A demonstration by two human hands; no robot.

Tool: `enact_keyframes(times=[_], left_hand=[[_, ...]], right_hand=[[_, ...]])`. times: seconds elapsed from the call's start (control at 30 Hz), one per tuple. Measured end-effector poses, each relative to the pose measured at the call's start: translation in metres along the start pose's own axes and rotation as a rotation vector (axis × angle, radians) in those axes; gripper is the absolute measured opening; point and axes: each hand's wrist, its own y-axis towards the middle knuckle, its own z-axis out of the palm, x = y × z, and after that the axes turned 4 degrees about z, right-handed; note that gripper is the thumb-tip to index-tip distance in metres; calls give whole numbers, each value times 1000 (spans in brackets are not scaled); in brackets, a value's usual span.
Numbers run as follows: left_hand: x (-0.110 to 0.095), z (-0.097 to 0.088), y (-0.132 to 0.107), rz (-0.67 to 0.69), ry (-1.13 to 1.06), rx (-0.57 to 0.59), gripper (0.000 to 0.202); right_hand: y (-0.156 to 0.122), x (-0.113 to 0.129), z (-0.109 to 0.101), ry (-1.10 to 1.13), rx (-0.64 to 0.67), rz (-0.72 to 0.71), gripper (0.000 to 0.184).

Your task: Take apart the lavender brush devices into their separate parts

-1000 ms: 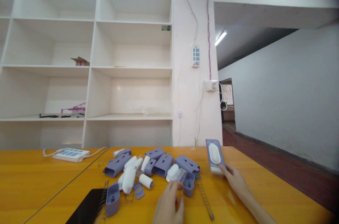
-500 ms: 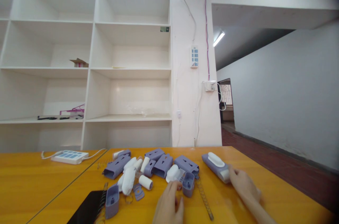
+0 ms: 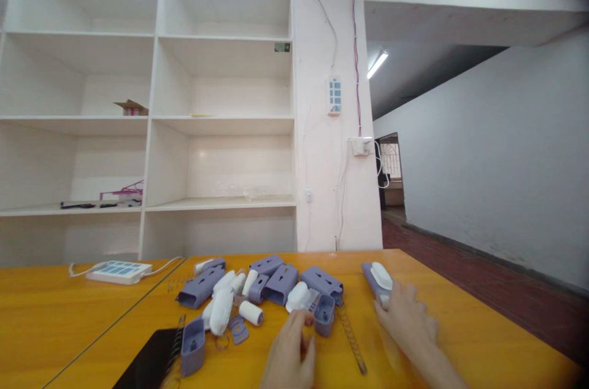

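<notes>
On the right part of the table lies an assembled purple-and-white plastic device (image 3: 379, 280), its white piece facing up. My right hand (image 3: 409, 321) is at its near end, with the thumb close to or touching it and the fingers spread. My left hand (image 3: 289, 349) rests at the table's front, fingers loosely bent and thumb apart, with nothing visible in it. Just beyond it are a small purple cup-like housing (image 3: 324, 315) and a white rounded part (image 3: 299, 296). A thin coil spring (image 3: 352, 340) lies between my hands.
Several purple sleeves (image 3: 281, 285), white rollers (image 3: 251, 313) and white casings (image 3: 221, 310) lie piled mid-table. Left of them are another purple housing (image 3: 192, 346), a spiral notebook (image 3: 145, 359) and a white power strip (image 3: 119, 272). White shelves (image 3: 221, 205) stand behind the table.
The purple-and-white device has turned to point more directly away from me. My right hand has shifted slightly left and its fingers have spread. My left hand has barely moved.
</notes>
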Motion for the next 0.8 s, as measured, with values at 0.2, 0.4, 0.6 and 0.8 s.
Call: enact_keyframes(times=[0.2, 0.4, 0.6, 0.8], left_hand=[[-3, -2, 1, 30, 4, 15, 28], [-11, -7, -1, 19, 17, 35, 29], [-16, -10, -2, 12, 8, 36, 30], [-14, -10, 0, -5, 27, 59, 31]], right_hand=[[3, -4, 5, 41, 114, -61, 34], [9, -16, 26, 48, 158, -150, 29], [13, -23, 40, 48, 124, -224, 40], [18, -31, 42, 147, 145, -277, 30]])
